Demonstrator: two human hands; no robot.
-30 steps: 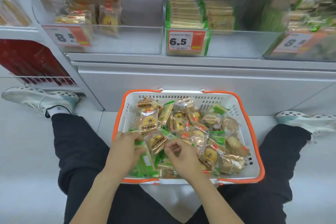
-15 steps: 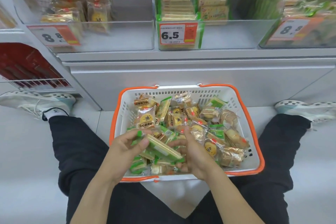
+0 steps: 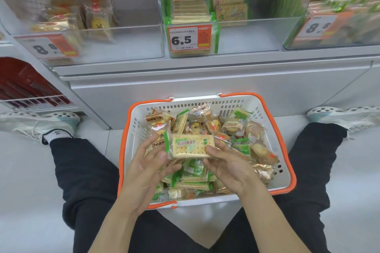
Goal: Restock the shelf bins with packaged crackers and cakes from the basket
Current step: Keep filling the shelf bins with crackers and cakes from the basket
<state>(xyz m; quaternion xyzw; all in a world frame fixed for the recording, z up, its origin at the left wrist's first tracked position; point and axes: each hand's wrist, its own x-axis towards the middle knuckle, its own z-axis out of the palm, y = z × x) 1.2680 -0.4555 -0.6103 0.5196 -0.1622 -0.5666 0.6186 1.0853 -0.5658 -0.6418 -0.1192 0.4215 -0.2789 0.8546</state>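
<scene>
A white basket with an orange rim [image 3: 293,176] sits on the floor between my legs, full of wrapped cakes and green cracker packs. Over it I hold one green-and-cream cracker pack [image 3: 191,146] flat and face up. My left hand [image 3: 147,167] pinches its left end with the thumb, and my right hand [image 3: 229,165] grips its right end, fingers underneath. On the shelf above, the middle clear bin [image 3: 246,37], tagged 6.5, holds stacked packs of the same crackers. The left clear bin [image 3: 123,39], tagged 8.8, holds yellow cake packs.
A third clear bin [image 3: 333,39] with mixed packs stands at the right. The grey shelf base [image 3: 205,88] rises just behind the basket. My shoes [image 3: 47,123] rest at both sides. A lower wire shelf of red packages [image 3: 24,86] is at the left.
Both hands dug in the basket, then lifted out a cracker pack. It has risen and turned from tilted to flat and face up between both hands.
</scene>
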